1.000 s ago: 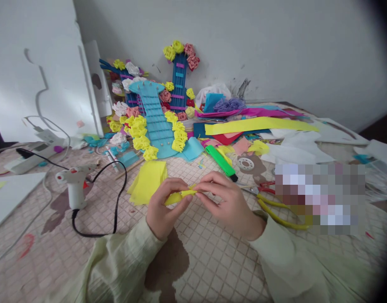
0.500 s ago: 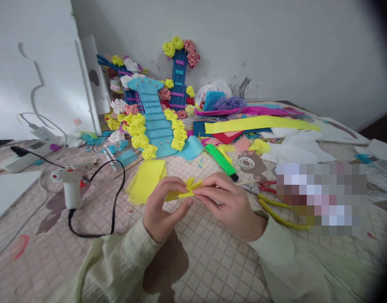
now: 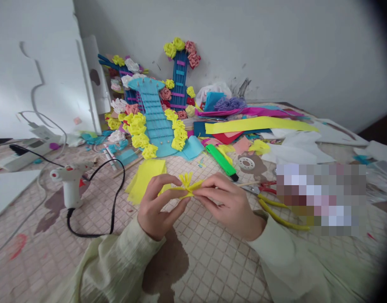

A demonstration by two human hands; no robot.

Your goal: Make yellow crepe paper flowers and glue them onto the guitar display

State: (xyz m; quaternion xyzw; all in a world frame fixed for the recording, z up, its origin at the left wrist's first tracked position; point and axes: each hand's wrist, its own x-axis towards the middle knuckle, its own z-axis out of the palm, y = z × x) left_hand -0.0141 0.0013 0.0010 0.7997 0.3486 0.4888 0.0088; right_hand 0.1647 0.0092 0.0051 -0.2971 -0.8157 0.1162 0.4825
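Note:
Between my hands, above the tabletop, is a piece of yellow crepe paper (image 3: pixel 187 185), gathered into narrow folds that fan out at the top. My right hand (image 3: pixel 229 206) is closed, pinching its right end between thumb and fingertips. The fingers of my left hand (image 3: pixel 158 206) are curved around its left side, thumb below. A thin wooden stick (image 3: pixel 248 184) shows behind my right hand; I cannot tell whether it is held. Behind my left hand lie yellow paper sheets (image 3: pixel 146 176).
To the left stands a white glue gun (image 3: pixel 70 185) with a looping black cord. A green utility knife (image 3: pixel 221 160) and yellow-handled pliers (image 3: pixel 283 216) lie to the right. At the back are a blue paper guitar (image 3: pixel 152 113) with yellow flowers and a yellow strip (image 3: pixel 259 123).
The gathered folds now spread wider and stand higher between my hands. My left hand has shifted slightly left, its fingers bent differently. My right hand has barely moved.

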